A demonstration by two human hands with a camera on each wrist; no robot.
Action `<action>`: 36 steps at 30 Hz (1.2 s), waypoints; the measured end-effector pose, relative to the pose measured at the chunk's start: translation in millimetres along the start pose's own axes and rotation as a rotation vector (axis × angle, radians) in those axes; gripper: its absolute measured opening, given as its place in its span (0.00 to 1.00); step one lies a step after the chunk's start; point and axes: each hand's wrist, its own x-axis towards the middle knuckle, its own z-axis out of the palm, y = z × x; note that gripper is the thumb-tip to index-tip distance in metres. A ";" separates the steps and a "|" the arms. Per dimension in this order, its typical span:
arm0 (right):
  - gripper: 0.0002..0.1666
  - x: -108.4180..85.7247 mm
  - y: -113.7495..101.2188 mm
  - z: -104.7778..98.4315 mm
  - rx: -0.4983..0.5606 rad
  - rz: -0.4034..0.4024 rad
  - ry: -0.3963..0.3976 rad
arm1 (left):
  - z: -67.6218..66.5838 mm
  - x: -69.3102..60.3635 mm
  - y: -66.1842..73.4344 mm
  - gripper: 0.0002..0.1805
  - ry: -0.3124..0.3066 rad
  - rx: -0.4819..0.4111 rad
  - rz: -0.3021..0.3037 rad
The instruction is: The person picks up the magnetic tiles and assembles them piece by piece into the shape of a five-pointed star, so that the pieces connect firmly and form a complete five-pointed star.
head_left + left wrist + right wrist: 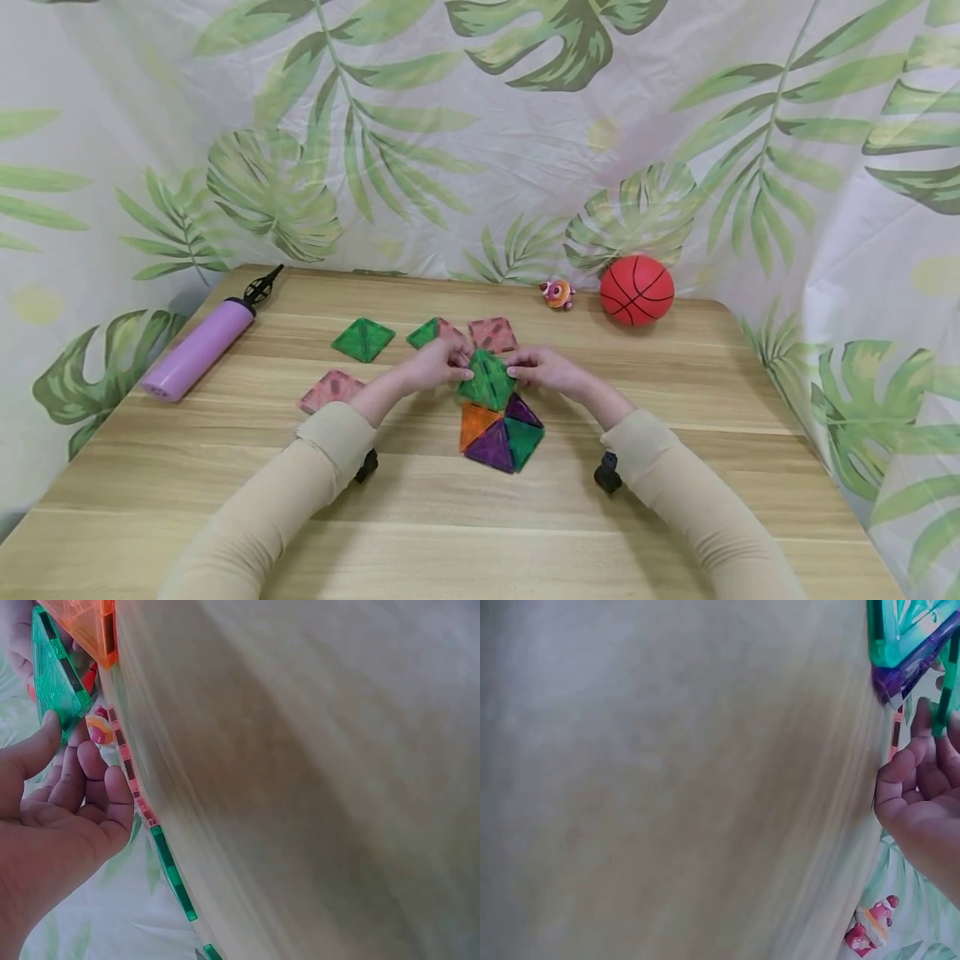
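Both hands pinch a green translucent piece (487,380) by its two sides, my left hand (438,364) at its left corner and my right hand (551,371) at its right. In the left wrist view, the thumb and fingers of my left hand (64,795) hold the edge of the green piece (56,679). My right hand (930,784) pinches its other corner in the right wrist view. Just below the held piece, a cluster of triangles lies on the table: orange (477,423), purple (492,447), green (523,442) and a second purple one (522,410).
Green (363,339) and pink (330,390) tiles lie left of the hands; a green-and-pink one (424,332) and a pink one (493,334) lie behind. A purple pump (201,348) is at the left, a small figurine (557,293) and red ball (637,290) at the back.
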 end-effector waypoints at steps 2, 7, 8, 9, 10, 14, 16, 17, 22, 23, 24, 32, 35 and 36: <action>0.15 1.1 0.3 0.6 -0.036 0.021 0.006 | 0.8 1.0 -0.2 0.15 -0.011 0.021 -0.023; 0.16 5.9 1.1 2.4 -0.116 0.051 0.001 | 1.9 3.8 1.0 0.21 -0.041 0.111 -0.057; 0.15 6.7 0.9 2.7 -0.128 0.050 -0.005 | 2.0 4.2 1.6 0.21 -0.042 0.129 -0.058; 0.15 7.5 0.7 3.1 -0.136 0.045 -0.010 | 2.2 4.5 2.2 0.21 -0.043 0.139 -0.058; 0.15 8.0 0.3 3.6 -0.141 0.041 -0.015 | 2.4 4.9 2.9 0.21 -0.043 0.146 -0.058; 0.15 9.4 0.1 5.2 -0.150 0.030 -0.021 | 3.3 4.6 4.3 0.20 -0.042 0.165 -0.064; 0.16 9.3 0.3 5.8 -0.142 0.030 -0.016 | 3.3 4.7 4.1 0.20 -0.036 0.172 -0.063; 0.16 8.8 0.1 6.1 -0.138 0.024 -0.013 | 2.8 4.0 4.3 0.20 -0.030 0.176 -0.057; 0.21 -0.5 -8.4 5.7 -0.166 -0.057 0.021 | -7.1 -6.4 7.1 0.21 0.026 0.220 0.018; 0.21 -3.7 -11.1 5.1 -0.183 -0.081 0.031 | -10.5 -9.8 8.0 0.21 0.033 0.222 0.033; 0.22 -6.9 -13.6 4.4 -0.207 -0.104 0.041 | -14.1 -13.5 8.5 0.22 0.036 0.225 0.043; 0.27 -32.6 -28.0 15.2 -0.402 -0.209 0.119 | -45.2 -47.1 0.0 0.23 0.111 0.293 0.061; 0.30 -40.2 -31.1 27.7 -0.455 -0.181 0.154 | -54.8 -59.8 -5.5 0.24 0.139 0.320 0.083; 0.32 -42.8 -32.2 32.3 -0.457 -0.163 0.160 | -57.7 -64.0 -7.5 0.25 0.151 0.337 0.088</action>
